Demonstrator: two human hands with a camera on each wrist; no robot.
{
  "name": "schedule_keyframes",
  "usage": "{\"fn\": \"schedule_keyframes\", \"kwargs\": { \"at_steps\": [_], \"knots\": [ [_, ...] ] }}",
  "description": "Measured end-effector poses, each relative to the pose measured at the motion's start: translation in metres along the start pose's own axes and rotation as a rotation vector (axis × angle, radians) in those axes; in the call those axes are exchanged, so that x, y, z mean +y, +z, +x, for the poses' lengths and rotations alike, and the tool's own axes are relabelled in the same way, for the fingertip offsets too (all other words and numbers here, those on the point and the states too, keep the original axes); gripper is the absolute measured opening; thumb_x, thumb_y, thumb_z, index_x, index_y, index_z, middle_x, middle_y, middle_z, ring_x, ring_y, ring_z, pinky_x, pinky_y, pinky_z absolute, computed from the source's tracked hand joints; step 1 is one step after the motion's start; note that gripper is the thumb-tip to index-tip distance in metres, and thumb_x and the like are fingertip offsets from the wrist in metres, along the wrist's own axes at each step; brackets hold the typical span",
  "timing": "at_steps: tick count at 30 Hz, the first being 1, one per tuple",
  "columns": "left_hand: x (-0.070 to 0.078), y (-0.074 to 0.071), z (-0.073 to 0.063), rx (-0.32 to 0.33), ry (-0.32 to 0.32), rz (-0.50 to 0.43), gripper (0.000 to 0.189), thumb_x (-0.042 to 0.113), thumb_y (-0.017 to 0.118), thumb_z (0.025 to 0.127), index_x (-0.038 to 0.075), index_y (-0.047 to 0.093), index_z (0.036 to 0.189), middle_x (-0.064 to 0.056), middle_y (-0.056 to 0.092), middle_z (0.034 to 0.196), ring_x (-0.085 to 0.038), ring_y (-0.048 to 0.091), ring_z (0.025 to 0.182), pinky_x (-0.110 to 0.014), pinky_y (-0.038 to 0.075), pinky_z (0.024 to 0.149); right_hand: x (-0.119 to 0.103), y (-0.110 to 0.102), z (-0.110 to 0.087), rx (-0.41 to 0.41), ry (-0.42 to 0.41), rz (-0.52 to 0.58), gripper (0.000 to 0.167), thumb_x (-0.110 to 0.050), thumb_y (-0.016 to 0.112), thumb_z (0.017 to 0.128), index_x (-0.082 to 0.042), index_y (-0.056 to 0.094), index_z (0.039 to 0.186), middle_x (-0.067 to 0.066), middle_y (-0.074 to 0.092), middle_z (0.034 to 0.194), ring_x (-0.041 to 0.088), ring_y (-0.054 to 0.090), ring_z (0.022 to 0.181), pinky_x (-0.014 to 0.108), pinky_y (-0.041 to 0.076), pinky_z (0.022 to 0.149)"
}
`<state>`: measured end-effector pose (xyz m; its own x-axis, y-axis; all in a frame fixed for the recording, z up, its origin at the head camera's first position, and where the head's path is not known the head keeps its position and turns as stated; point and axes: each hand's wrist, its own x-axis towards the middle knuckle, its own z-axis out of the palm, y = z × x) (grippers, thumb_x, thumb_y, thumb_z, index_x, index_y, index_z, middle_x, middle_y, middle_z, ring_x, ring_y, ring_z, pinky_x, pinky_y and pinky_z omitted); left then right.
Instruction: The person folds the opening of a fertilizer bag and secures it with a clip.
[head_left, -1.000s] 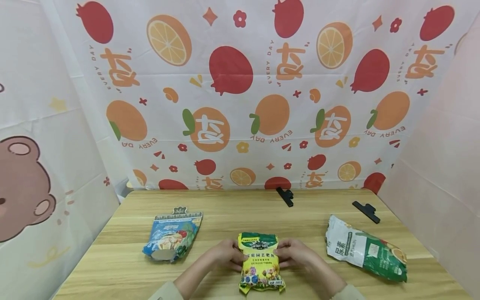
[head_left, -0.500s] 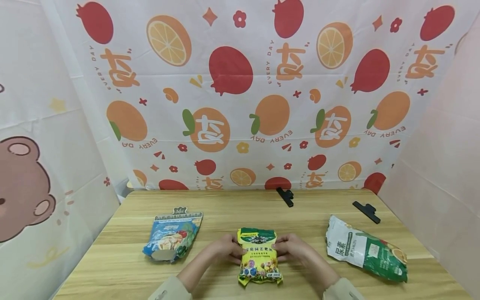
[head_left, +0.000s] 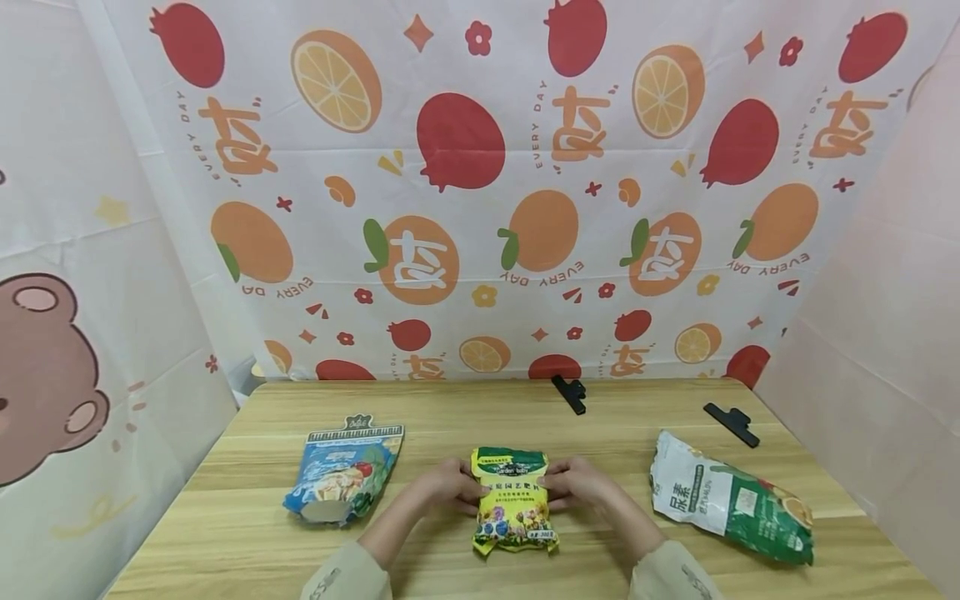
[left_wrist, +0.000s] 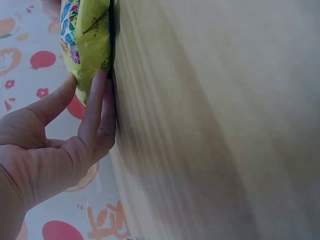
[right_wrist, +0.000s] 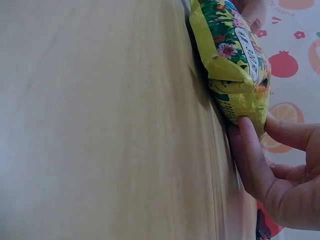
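A yellow and green fertilizer bag (head_left: pixel 513 504), printed with flowers, lies face up at the front middle of the table. My left hand (head_left: pixel 450 485) pinches its left side, thumb on the upper face and fingers against the edge below; the left wrist view shows the fertilizer bag (left_wrist: pixel 92 37) between thumb and fingertips. On the opposite side my right hand (head_left: pixel 572 483) pinches the right edge the same way. In the right wrist view the fertilizer bag (right_wrist: pixel 240 65) sits low against the wood, with fingertips at its lower corner. Its underside is hidden.
A blue food bag (head_left: pixel 341 479) with a printed top strip lies to the left. At the right is a white and green bag (head_left: pixel 731 500). Two black clips (head_left: pixel 570 393) lie toward the back of the wooden table (head_left: pixel 450 408), before a fruit-print curtain (head_left: pixel 480 233).
Both hands have slid the fertilizer bag a little away from the person, toward the back of the table, and slightly left. The other bags and the clips stay where they were.
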<state>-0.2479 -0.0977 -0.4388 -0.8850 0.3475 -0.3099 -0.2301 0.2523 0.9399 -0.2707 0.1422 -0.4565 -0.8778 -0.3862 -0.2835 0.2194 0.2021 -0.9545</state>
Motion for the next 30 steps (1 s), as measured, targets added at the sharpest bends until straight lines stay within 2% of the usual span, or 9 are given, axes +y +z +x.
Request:
{"fn": "schedule_keyframes", "kwargs": {
  "at_steps": [5,19,30],
  "knots": [
    [0.001,-0.003,0.003,0.016,0.005,0.011,0.02,-0.003,0.061,0.085,-0.014,0.053,0.1,-0.015,0.062,0.083,-0.023,0.062,0.074,-0.037,0.053,0.072,-0.002,0.001,0.005,0.025,0.018,-0.011,0.031,-0.004,0.061,0.087,0.016,0.05,0.108,0.017,0.06,0.091,0.021,0.061,0.077,0.036,0.053,0.069],
    [0.006,-0.007,0.012,0.095,-0.031,0.01,0.024,-0.003,0.063,0.084,-0.015,0.051,0.102,-0.017,0.06,0.085,-0.024,0.06,0.075,-0.036,0.053,0.071,-0.007,-0.001,0.02,0.051,0.052,-0.007,0.027,-0.004,0.061,0.087,0.013,0.053,0.107,0.016,0.062,0.089,0.022,0.062,0.076,0.035,0.053,0.069],
    [0.008,-0.01,0.019,0.119,-0.048,0.008,0.024,-0.004,0.063,0.084,-0.015,0.053,0.103,-0.015,0.061,0.084,-0.021,0.06,0.074,-0.035,0.053,0.072,-0.008,-0.002,0.031,0.089,0.066,-0.006,0.031,-0.002,0.063,0.086,0.015,0.051,0.109,0.016,0.064,0.086,0.022,0.063,0.074,0.036,0.053,0.069]
  ]
}}
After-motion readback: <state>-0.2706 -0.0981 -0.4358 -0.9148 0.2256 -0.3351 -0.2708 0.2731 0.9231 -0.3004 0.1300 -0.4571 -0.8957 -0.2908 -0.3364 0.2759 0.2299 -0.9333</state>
